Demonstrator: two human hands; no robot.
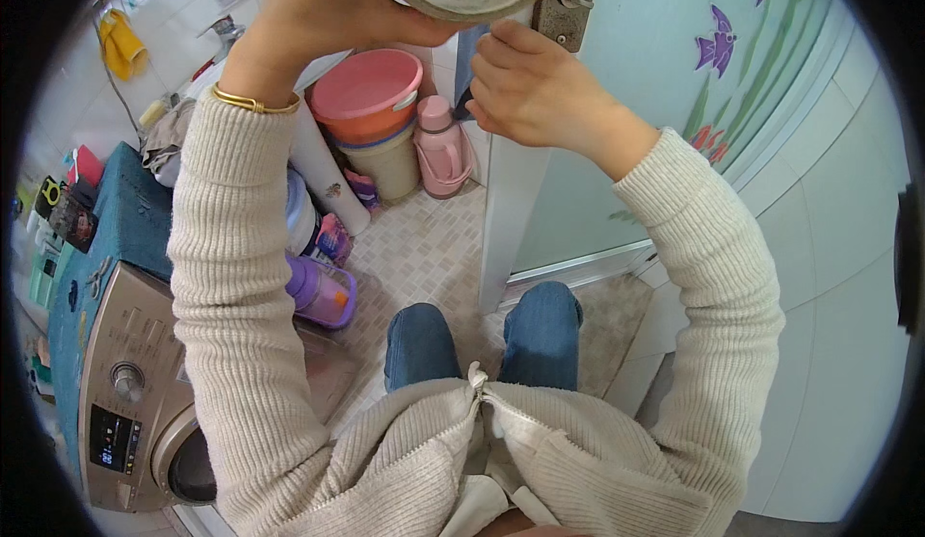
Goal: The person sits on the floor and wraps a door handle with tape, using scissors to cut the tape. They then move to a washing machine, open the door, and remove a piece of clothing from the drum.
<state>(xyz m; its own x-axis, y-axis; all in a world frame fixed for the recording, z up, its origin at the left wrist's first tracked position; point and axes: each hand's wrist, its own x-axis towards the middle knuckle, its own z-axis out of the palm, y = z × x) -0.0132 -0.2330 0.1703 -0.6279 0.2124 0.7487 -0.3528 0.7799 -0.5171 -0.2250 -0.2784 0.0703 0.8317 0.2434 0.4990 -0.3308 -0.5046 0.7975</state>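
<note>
At the top of the head view my left hand grips a wide roll of tape, its ring facing me and partly cut off by the upper edge. Just below and right of the roll is my right hand, its fingers curled closed. Whatever they may pinch is hidden by the knuckles. Behind both hands stands a frosted glass door with a metal handle plate. A blue cloth hangs beside the door's edge.
At lower left sits a washing machine under a blue cover. Past my left arm are a pink basin stacked on a bucket, a pink thermos and a purple container. White tiled wall borders the right.
</note>
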